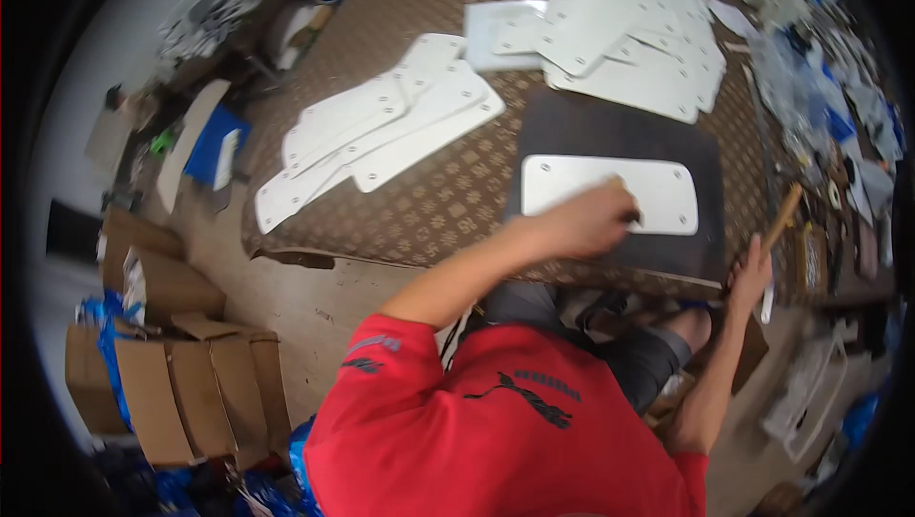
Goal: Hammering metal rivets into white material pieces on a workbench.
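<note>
While my left hand (591,222) rests curled on the white plate (610,193), fingers bunched as if pinching something small and dark at its right edge, though I cannot make out what, my right hand (751,274) is closed around a wooden handle (783,217) off to the right, clear of the plate. That plate lies flat on a dark board (620,141), its long axis running left to right across me, holes at its corners. My left hand is on it; my right is near, just past the board's right edge. Beyond, more white plates (381,131) fan out across the patterned brown cover (448,202), with a second heap (629,31) farther back.
</note>
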Demonstrator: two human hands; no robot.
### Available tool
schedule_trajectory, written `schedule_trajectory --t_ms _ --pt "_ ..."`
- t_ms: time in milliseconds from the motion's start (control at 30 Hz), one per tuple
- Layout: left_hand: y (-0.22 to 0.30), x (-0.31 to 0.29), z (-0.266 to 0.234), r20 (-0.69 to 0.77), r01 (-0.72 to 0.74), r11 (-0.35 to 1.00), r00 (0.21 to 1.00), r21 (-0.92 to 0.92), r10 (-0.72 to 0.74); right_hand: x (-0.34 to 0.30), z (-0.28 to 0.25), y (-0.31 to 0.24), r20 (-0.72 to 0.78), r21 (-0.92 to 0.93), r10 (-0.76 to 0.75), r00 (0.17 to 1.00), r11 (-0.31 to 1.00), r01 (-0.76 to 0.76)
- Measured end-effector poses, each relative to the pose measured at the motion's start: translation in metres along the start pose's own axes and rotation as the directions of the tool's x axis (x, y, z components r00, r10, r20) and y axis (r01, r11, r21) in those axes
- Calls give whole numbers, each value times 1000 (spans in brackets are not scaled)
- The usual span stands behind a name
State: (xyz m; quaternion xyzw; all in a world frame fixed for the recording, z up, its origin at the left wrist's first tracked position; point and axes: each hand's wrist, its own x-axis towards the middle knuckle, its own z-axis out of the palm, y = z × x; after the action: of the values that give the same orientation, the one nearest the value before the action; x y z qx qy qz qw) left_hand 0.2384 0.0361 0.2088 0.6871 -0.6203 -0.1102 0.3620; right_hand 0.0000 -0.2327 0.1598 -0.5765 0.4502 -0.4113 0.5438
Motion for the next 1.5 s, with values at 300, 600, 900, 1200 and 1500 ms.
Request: schedule_trajectory --t_ms 300,600,900,1200,1500 --pt "-48 -35 -89 -340 318 769 757 -554 -558 -89 48 -82 156 9 75 985 997 -77" --pt "-69 -37 -61 -334 338 782 763 -523 -553 -151 98 -119 527 -138 -109 843 968 212" --pt "-62 -43 -59 -337 332 835 800 -439 -496 -140 116 -173 685 283 -557 468 797 534" --pt "-49 -46 -66 -394 229 872 822 -433 -411 -162 88 -141 586 -314 139 798 947 66" --pt "-23 -76 -46 -269 263 856 872 -446 -408 -179 66 -160 506 -245 -123 853 928 280"
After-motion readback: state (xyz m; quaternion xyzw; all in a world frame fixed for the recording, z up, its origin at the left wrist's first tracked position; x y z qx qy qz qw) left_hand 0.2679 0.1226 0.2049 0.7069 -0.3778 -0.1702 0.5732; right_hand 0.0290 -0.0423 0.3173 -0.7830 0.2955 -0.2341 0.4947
